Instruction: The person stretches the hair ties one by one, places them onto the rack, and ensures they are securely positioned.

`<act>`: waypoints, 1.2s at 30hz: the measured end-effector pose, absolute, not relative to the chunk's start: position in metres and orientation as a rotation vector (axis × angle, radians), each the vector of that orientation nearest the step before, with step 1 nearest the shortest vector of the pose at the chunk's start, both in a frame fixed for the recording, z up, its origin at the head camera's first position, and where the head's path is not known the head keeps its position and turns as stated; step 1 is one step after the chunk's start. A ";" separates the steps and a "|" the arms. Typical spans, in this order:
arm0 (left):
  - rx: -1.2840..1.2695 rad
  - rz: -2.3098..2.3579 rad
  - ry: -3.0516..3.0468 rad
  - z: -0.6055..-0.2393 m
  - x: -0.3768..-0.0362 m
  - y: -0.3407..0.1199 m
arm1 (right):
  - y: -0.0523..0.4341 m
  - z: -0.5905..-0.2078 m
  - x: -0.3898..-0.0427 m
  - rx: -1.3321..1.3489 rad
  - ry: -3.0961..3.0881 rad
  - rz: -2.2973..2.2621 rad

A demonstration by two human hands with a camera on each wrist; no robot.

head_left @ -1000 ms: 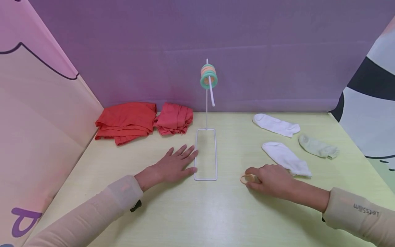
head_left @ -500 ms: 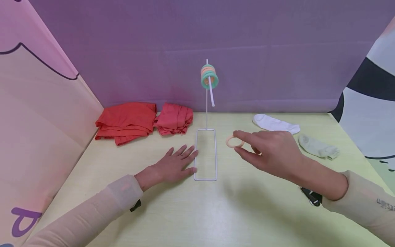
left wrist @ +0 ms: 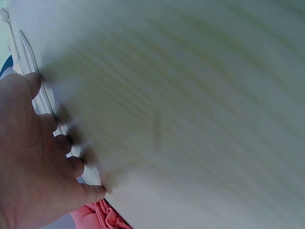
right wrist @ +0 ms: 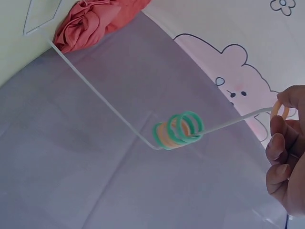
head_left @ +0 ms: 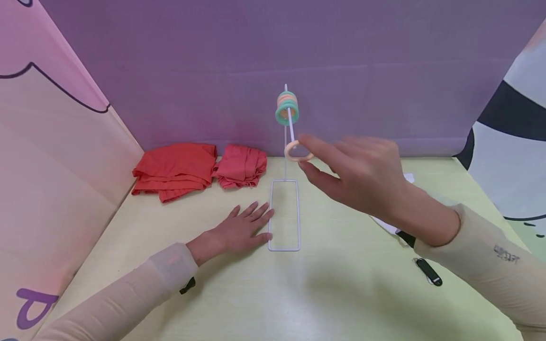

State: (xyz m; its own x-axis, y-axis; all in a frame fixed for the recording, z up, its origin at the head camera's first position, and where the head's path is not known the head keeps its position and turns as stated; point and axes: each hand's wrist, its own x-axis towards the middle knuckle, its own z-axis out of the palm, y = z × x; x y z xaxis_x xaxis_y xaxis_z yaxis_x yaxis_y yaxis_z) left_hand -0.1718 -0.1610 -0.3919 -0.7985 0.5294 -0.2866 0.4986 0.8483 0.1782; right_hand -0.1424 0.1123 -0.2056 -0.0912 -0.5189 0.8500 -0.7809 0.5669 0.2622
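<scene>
My right hand (head_left: 362, 175) pinches a peach ring (head_left: 287, 152) between thumb and forefinger, raised above the table. The ring is right at the front end of a white rod (head_left: 291, 125), whose tip shows inside its outline. In the right wrist view, the rod's end meets the pinched ring (right wrist: 275, 110). Farther back on the rod hangs a stack of green and peach rings (head_left: 286, 97). The rod belongs to a white wire stand with a rectangular base (head_left: 299, 218). My left hand (head_left: 239, 229) rests flat on the table, fingers spread, fingertips at the base's left side.
Two red cloths, one wide (head_left: 177, 166) and one bunched (head_left: 241, 166), lie at the back left. White socks (head_left: 386, 225) on the right are mostly covered by my right arm. A small black oblong item (head_left: 428, 272) lies near that arm. A purple backdrop (head_left: 192, 94) stands behind.
My right hand has lifted the peach ring off the table, carrying it up and leftward to the rod's end. The left hand has stayed in place.
</scene>
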 end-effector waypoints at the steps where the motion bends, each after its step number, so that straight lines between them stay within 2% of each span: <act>1: 0.770 0.133 2.697 -0.392 -0.172 -0.161 | 0.110 -0.206 -0.146 1.071 -1.752 0.302; 19: 0.799 0.135 2.696 -0.391 -0.172 -0.159 | 0.101 -0.215 -0.209 0.904 -1.899 0.164; 36: 0.803 0.101 2.690 -0.390 -0.175 -0.159 | 0.107 -0.214 -0.213 0.850 -1.952 0.118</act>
State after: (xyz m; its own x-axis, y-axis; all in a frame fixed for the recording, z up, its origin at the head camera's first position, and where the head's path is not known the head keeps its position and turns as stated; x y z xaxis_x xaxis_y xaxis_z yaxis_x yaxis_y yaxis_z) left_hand -0.1746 -0.1590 -0.3896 -0.7861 0.5444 -0.2928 0.5209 0.8384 0.1603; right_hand -0.2133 0.1070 -0.2143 -0.2887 -0.5121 0.8090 -0.6060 0.7519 0.2597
